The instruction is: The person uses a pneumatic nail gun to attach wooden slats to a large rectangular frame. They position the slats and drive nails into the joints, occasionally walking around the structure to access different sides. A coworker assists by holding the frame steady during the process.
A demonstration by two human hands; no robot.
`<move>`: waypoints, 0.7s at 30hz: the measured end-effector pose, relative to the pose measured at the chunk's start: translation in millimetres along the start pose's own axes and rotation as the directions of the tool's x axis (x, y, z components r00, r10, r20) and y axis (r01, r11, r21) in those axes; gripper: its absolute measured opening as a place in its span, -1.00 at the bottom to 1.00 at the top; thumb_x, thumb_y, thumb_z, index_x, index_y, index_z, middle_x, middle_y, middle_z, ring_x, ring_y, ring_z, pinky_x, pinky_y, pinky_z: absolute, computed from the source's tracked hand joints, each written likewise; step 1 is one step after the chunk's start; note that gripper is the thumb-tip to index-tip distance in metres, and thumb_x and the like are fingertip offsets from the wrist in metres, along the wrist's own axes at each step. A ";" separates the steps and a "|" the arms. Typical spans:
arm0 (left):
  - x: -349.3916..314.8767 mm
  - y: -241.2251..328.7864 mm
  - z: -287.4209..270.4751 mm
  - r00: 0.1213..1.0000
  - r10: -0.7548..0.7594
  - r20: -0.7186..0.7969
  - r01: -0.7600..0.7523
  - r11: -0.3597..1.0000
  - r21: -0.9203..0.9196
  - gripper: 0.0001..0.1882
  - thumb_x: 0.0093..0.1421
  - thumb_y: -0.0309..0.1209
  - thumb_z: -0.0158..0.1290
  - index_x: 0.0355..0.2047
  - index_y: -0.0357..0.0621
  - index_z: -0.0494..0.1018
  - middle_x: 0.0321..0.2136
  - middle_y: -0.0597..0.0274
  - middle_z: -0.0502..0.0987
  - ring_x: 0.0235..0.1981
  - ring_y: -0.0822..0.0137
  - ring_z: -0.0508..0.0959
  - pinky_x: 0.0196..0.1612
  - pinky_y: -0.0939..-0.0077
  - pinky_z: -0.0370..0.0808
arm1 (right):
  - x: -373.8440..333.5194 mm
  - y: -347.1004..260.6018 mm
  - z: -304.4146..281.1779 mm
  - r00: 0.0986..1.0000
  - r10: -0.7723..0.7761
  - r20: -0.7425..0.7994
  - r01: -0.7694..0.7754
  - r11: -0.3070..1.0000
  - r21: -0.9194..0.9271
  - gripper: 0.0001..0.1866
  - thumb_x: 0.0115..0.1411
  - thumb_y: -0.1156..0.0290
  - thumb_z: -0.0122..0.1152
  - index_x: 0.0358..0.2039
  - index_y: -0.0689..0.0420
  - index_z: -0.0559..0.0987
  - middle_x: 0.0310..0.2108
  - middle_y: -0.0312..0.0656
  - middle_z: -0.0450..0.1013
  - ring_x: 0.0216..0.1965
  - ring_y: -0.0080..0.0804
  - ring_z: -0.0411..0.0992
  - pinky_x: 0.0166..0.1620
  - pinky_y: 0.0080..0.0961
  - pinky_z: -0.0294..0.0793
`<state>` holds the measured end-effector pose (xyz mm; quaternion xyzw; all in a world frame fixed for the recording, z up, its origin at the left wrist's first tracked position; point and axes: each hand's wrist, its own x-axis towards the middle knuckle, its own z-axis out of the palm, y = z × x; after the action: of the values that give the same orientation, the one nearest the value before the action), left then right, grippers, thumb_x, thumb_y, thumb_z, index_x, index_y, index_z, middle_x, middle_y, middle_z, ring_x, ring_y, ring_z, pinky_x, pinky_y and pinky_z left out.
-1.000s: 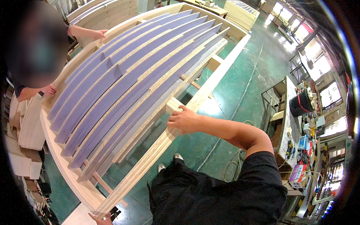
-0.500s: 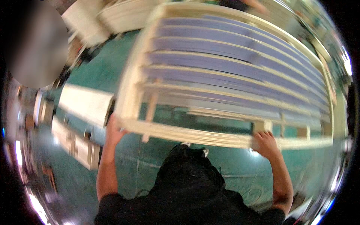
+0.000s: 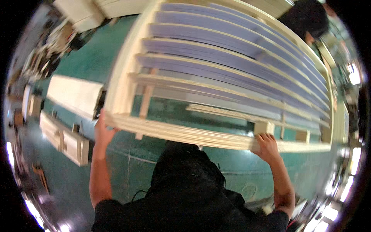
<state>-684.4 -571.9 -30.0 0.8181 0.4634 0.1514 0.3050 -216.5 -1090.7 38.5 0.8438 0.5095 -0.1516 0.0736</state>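
Observation:
A large pale wooden frame (image 3: 185, 133) with several parallel slats (image 3: 216, 50) across it stretches out in front of me. Bluish-grey surfaces show between the slats. My left hand (image 3: 103, 129) is closed around the frame's near left corner, its thumb along the near rail. Farther right, my right hand (image 3: 267, 147) grips the same rail, fingers bent over its top beside a small wooden block (image 3: 264, 128). The undersides of both grips are hidden.
On the green floor (image 3: 92, 54) to my left lie a pale box-like board piece (image 3: 75, 96) and a narrower wooden piece (image 3: 65, 139). Another person in black (image 3: 305, 19) is at the frame's far right side. Large pale panels (image 3: 79, 13) stand at the far left.
The frame, my hands and the floor pieces all sit farther left and higher in the picture. The other person shows more at the far right. Both hands keep their grip on the rail.

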 end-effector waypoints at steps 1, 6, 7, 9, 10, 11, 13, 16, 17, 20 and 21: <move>-3.7 -28.8 -0.4 0.994 0.100 -0.033 -0.101 0.994 -0.030 0.23 -0.21 -0.58 0.53 0.46 -0.18 0.08 0.29 -0.18 0.39 0.27 0.00 0.46 0.19 0.13 0.57 | 3.7 -0.4 -2.6 0.999 0.011 0.045 -0.010 1.000 -0.011 -0.33 -0.09 0.12 0.59 0.02 0.02 0.51 0.02 -0.15 0.48 0.13 -0.10 0.44 0.28 0.02 0.33; 1.1 -23.9 -5.2 0.997 -0.071 0.027 0.073 0.994 -0.081 0.23 -0.22 -0.76 0.41 0.48 -0.04 0.07 0.34 -0.11 0.31 0.29 -0.03 0.41 0.25 0.08 0.52 | 6.1 8.4 1.9 0.999 -0.027 0.046 0.031 0.997 -0.077 -0.33 -0.01 0.07 0.50 0.09 -0.08 0.44 -0.01 -0.21 0.46 0.16 -0.16 0.45 0.30 0.10 0.28; 1.2 -20.7 -4.6 0.999 -0.048 -0.003 0.048 0.997 -0.067 0.22 -0.20 -0.78 0.39 0.48 -0.04 0.06 0.34 -0.11 0.31 0.28 -0.02 0.43 0.24 0.08 0.52 | 6.4 8.3 -0.9 0.998 -0.045 0.054 0.049 0.996 -0.074 -0.32 0.01 0.04 0.49 0.11 -0.11 0.42 -0.02 -0.22 0.46 0.17 -0.18 0.45 0.28 0.15 0.29; 3.6 -0.8 -2.7 0.999 -0.030 0.026 0.031 0.999 -0.026 0.21 -0.16 -0.82 0.36 0.49 -0.04 0.03 0.35 -0.11 0.30 0.29 0.03 0.40 0.23 0.12 0.50 | 0.2 8.1 1.0 0.998 -0.023 0.066 0.029 0.996 -0.087 -0.31 0.00 0.06 0.50 0.12 -0.12 0.40 -0.01 -0.22 0.45 0.17 -0.18 0.45 0.27 0.16 0.30; 2.8 4.8 -1.0 0.995 -0.076 0.057 0.083 0.990 -0.117 0.23 -0.16 -0.82 0.36 0.49 -0.05 -0.02 0.35 -0.13 0.27 0.31 0.02 0.38 0.24 0.12 0.50 | -2.5 9.7 1.7 0.997 -0.016 0.072 0.023 0.995 -0.096 -0.30 0.00 0.06 0.51 0.13 -0.12 0.39 -0.01 -0.23 0.45 0.17 -0.18 0.45 0.26 0.16 0.31; 3.7 -0.5 -0.5 0.991 -0.125 0.055 0.131 0.984 -0.117 0.23 -0.14 -0.81 0.35 0.49 -0.06 -0.06 0.37 -0.16 0.23 0.31 -0.01 0.37 0.23 0.10 0.51 | -1.1 11.5 0.7 0.997 -0.026 0.066 0.031 0.996 -0.080 -0.29 0.00 0.07 0.52 0.13 -0.13 0.39 -0.01 -0.23 0.45 0.16 -0.18 0.45 0.25 0.17 0.31; 8.3 -0.6 -2.3 0.992 -0.114 0.055 0.118 0.990 -0.077 0.23 -0.19 -0.77 0.40 0.46 -0.19 -0.04 0.33 -0.21 0.27 0.29 -0.04 0.38 0.25 0.08 0.48 | -0.5 12.7 1.7 0.998 -0.043 0.044 0.045 0.998 -0.041 -0.28 0.00 0.09 0.53 0.14 -0.13 0.39 -0.01 -0.24 0.44 0.16 -0.17 0.46 0.23 0.19 0.32; 24.4 -25.0 -2.3 0.992 0.086 0.090 -0.098 0.985 0.140 -0.13 -0.02 -0.51 0.42 0.28 -0.27 0.24 0.07 -0.10 0.48 0.11 0.00 0.51 0.15 0.15 0.51 | -2.0 11.9 6.2 0.999 -0.035 0.030 0.037 0.998 -0.057 -0.27 0.00 0.10 0.55 0.15 -0.14 0.38 -0.01 -0.23 0.43 0.15 -0.15 0.47 0.16 0.18 0.36; 25.4 -15.6 -3.2 0.988 0.139 0.064 -0.147 0.978 0.147 -0.14 -0.02 -0.51 0.41 0.28 -0.27 0.25 0.07 -0.10 0.48 0.11 0.01 0.51 0.14 0.15 0.51 | 0.0 11.6 6.6 0.998 -0.046 0.032 0.048 0.997 -0.058 -0.28 0.00 0.09 0.55 0.15 -0.15 0.38 -0.01 -0.24 0.43 0.14 -0.15 0.47 0.13 0.17 0.37; 23.9 35.3 17.1 0.967 0.252 -0.040 -0.240 0.952 0.188 -0.18 0.01 -0.49 0.40 0.26 -0.27 0.26 0.05 -0.08 0.49 0.09 0.03 0.51 0.13 0.15 0.52 | -1.3 10.5 8.4 0.999 -0.035 0.035 0.036 0.999 -0.037 -0.30 0.01 0.08 0.53 0.14 -0.18 0.39 -0.03 -0.24 0.42 0.13 -0.18 0.46 0.09 0.16 0.36; 23.9 51.3 26.5 0.955 0.289 -0.065 -0.271 0.942 0.200 -0.19 0.01 -0.48 0.39 0.25 -0.26 0.27 0.04 -0.07 0.49 0.09 0.03 0.51 0.12 0.15 0.52 | -2.8 9.7 8.6 0.999 -0.023 0.036 0.023 1.000 -0.017 -0.31 0.01 0.08 0.53 0.13 -0.19 0.39 -0.05 -0.24 0.42 0.12 -0.19 0.45 0.11 0.17 0.34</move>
<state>-623.6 -580.8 -18.5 0.8930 0.3682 0.1866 0.1795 -210.7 -1100.0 31.0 0.8343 0.5190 -0.1632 0.0885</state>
